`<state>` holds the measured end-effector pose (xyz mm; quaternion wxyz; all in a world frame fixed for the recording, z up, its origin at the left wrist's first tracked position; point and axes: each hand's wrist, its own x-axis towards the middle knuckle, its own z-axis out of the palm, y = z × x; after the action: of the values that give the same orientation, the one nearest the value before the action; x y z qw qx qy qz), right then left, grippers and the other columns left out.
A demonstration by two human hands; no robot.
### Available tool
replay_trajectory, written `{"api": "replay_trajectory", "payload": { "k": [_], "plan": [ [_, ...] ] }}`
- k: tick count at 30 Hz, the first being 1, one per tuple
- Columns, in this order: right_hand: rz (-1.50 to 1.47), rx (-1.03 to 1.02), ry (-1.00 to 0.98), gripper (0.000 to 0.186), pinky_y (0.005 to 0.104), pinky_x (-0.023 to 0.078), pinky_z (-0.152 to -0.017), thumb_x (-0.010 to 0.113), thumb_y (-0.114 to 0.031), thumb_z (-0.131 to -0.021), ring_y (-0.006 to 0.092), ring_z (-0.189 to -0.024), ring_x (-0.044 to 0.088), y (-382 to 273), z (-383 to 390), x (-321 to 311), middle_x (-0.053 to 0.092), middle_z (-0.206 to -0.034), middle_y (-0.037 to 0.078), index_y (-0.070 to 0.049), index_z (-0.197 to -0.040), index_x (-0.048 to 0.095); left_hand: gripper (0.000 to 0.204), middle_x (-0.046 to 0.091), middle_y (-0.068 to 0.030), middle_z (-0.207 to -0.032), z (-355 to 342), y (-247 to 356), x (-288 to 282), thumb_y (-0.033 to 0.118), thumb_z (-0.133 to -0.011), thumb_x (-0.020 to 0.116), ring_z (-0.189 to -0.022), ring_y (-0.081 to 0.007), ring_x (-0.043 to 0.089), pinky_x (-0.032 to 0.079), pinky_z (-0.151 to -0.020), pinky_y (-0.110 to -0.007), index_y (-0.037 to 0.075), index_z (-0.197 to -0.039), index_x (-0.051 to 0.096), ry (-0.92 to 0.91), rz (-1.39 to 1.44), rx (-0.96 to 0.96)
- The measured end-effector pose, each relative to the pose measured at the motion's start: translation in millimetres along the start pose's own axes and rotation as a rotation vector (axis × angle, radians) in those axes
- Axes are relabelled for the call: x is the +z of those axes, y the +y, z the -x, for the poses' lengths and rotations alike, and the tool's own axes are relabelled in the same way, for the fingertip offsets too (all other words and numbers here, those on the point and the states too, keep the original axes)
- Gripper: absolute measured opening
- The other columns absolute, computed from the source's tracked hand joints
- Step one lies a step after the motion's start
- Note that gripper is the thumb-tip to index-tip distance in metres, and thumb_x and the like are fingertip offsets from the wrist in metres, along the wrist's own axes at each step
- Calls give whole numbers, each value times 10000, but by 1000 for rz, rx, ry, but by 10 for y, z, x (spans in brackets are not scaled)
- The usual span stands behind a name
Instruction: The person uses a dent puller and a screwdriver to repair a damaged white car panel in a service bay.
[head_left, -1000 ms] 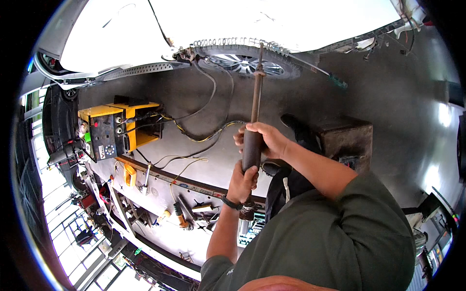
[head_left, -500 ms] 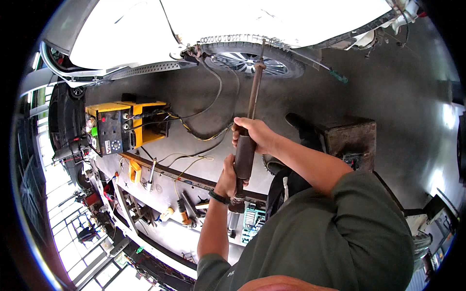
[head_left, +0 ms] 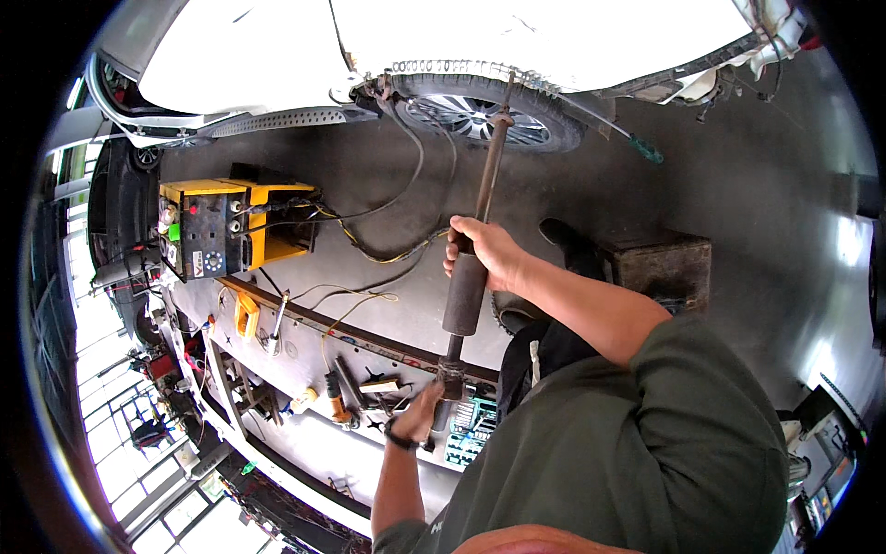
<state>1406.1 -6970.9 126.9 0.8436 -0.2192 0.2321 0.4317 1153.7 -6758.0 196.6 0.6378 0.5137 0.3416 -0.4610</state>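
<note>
The right hand (head_left: 484, 251) was clenched around the long rusty-brown metal rod (head_left: 494, 159) by its thick dark cylindrical weight (head_left: 465, 303), spanning from the glossy white car body's (head_left: 544, 46) lower edge to the left hand (head_left: 420, 412), whose grip was unclear.

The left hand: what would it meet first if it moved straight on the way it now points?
Probably the rusty end piece of the metal rod, close before the left hand; whether they touch is unclear.

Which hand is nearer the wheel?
The right hand, closed around the tool at the top of its thick cylinder; the left hand, with the dark wristband, is farther from the wheel, by the tool's lower end.
</note>
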Motion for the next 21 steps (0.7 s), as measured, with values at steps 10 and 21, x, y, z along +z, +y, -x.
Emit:
{"api": "replay_trajectory", "payload": {
  "k": [10,21],
  "plan": [
    [28,-53,43,270,442,552,-754,596,-318,-1019,258,-757,624,94,203,90,589,-773,76,-67,-930,552,334,712,-216,-829,259,-74,590,288,-852,711,-796,-366,705,540,-739,-435,-14,-990,679,477,-593,216],
    [92,-138,-21,241,409,555,-841,748,-205,-917,214,-892,637,552,650,109,630,-925,50,-69,-1075,626,410,704,-302,-955,442,-171,729,315,-855,653,-967,-494,673,536,-812,-509,-37,-1066,653,477,-585,365]
  ]
}}
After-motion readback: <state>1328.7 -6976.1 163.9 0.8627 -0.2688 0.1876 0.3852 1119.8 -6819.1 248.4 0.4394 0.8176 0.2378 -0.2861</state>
